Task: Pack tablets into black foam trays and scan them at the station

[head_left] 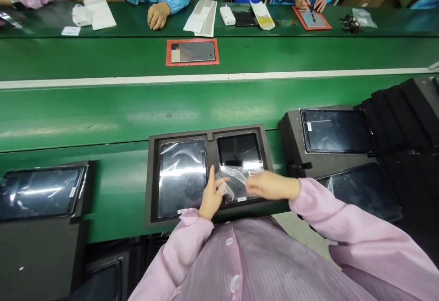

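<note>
A dark foam tray (152, 177) lies at the near edge of the green bench and holds two glossy screen panels side by side. The left panel (181, 177) still carries a shiny film. Over the lower part of the right panel (239, 152) a clear plastic film (236, 180) is lifted and crumpled. My left hand (211, 196) pinches that film at its left edge. My right hand (270, 185) reaches in from the right and is blurred, fingers closed on the same film.
Stacked dark trays with panels (336, 131) stand to the right, another tray (41, 191) to the left. A panel on a red mat (192, 52) rides the belt. Across the bench, people in blue sleeves (157, 15) work among papers (202, 17).
</note>
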Demonstrator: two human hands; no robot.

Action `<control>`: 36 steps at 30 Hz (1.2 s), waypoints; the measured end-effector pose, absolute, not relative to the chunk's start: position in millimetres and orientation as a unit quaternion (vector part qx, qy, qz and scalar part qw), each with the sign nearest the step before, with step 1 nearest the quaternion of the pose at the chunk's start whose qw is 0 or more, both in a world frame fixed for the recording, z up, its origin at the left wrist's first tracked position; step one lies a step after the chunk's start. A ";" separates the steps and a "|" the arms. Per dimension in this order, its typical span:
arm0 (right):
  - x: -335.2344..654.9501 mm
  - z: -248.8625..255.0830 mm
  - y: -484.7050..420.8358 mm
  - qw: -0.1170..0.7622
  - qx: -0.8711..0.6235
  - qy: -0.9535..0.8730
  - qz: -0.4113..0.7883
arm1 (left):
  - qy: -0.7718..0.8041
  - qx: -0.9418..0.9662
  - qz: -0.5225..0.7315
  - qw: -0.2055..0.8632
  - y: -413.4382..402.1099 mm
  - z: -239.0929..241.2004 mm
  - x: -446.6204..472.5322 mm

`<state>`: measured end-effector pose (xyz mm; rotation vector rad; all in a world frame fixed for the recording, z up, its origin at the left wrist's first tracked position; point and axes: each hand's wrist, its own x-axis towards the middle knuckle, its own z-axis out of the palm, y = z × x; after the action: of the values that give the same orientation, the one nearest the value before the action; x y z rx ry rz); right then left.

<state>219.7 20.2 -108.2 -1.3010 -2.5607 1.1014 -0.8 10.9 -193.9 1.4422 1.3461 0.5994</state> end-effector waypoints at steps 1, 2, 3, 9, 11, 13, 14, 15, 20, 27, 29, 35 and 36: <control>223.7 -101.9 6.5 0.048 -0.362 -0.817 0.446 | 0.549 0.594 0.246 0.534 11.2 -192.9 -3.4; 229.1 -97.9 -4.2 0.074 -0.332 -0.795 0.502 | 0.530 0.601 0.236 0.549 11.2 -192.0 -6.7; 235.4 -96.7 -11.6 0.107 -0.344 -0.774 0.520 | 0.512 0.610 0.225 0.562 11.1 -191.4 -10.0; 259.4 -132.4 -22.1 0.060 -0.454 -0.844 0.280 | 0.538 0.547 0.292 0.572 22.7 -197.2 -11.3; 257.0 -142.5 -24.0 0.029 -0.378 -0.888 0.260 | 0.545 0.597 0.284 0.516 34.6 -199.9 -3.2; 252.2 -145.4 -22.4 0.021 -0.348 -0.913 0.211 | 0.537 0.676 0.242 0.443 48.2 -200.8 4.2; 249.8 -144.7 -19.2 0.022 -0.348 -0.920 0.177 | 0.527 0.712 0.216 0.410 54.5 -200.6 6.7; 247.5 -143.2 -14.3 0.025 -0.350 -0.925 0.147 | 0.519 0.740 0.192 0.383 60.0 -200.1 8.1; 239.5 -140.9 27.5 0.090 -0.428 -0.879 0.191 | 0.507 0.767 0.155 0.361 73.3 -197.4 4.0; 238.5 -148.3 71.3 0.140 -0.626 -0.695 0.325 | 0.560 0.578 0.255 0.536 81.0 -182.2 8.1; 241.0 -141.3 62.9 0.136 -0.594 -0.707 0.359 | 0.603 0.476 0.274 0.578 79.9 -174.4 10.1; 243.0 -128.9 -7.9 0.004 -0.462 -0.796 0.391 | 0.680 0.369 0.271 0.573 69.2 -161.5 19.2; 242.2 -129.1 -17.0 -0.013 -0.462 -0.798 0.387 | 0.683 0.363 0.264 0.576 69.5 -160.5 22.8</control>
<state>242.2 -17.0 -129.1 -1.4631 -2.5285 1.2265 22.8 69.5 -160.5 0.8505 1.5988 0.6170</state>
